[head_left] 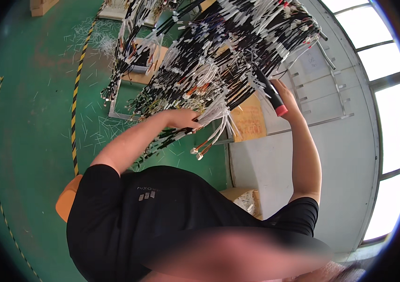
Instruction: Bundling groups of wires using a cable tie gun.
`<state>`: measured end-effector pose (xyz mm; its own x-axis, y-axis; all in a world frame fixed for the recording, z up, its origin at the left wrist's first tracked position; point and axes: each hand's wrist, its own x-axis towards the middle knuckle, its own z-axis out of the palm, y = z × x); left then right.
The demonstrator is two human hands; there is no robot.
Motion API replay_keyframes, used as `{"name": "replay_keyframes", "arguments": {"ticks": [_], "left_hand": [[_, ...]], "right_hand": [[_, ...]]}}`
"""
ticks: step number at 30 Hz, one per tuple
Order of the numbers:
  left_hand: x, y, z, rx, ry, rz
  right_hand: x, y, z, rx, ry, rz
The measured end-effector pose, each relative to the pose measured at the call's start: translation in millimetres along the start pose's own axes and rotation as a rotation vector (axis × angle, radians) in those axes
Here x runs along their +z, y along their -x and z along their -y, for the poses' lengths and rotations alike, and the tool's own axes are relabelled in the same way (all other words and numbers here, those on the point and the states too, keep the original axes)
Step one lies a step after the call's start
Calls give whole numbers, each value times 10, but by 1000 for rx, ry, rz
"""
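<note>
A thick mass of wire harnesses (219, 51), black and white with some orange and yellow strands, hangs and lies across the upper middle. My left hand (184, 119) is closed around a bundle at its near edge; loose white leads below it end in small white connectors (197, 153). At the right side of the mass, my right hand (286, 96) has its fingers bent around a black stick-like tool with a red end (269, 91). Its upper tip reaches into the wires. Part of the right hand's grip lies hidden behind this tool.
Cut white ties (103, 129) litter the green floor beside striped tape (76, 108). An orange seat (68, 198) is at my left. A cardboard sheet (248, 120) stands behind the wires, and a metal rack (345, 94) is along the right wall. An open carton (251, 204) sits low by that wall.
</note>
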<state>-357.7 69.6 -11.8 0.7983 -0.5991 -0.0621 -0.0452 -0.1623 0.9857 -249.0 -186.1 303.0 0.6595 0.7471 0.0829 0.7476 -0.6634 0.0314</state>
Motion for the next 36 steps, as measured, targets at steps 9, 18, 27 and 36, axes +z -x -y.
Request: {"name": "replay_keyframes", "arguments": {"ticks": [9,18,27,36], "left_hand": [[40,-53,135,276,686,545],[610,74,-288,119,529,-4],[510,370,-512,36,281,-303],[430,562,-560,58,83,-424]], "right_hand": [[-130,237,4,87,-133,-144],[-682,399,-18,271,-600,125],[-721,297,187,306,-558,158],[-664,311,463,186,-377,145]]}}
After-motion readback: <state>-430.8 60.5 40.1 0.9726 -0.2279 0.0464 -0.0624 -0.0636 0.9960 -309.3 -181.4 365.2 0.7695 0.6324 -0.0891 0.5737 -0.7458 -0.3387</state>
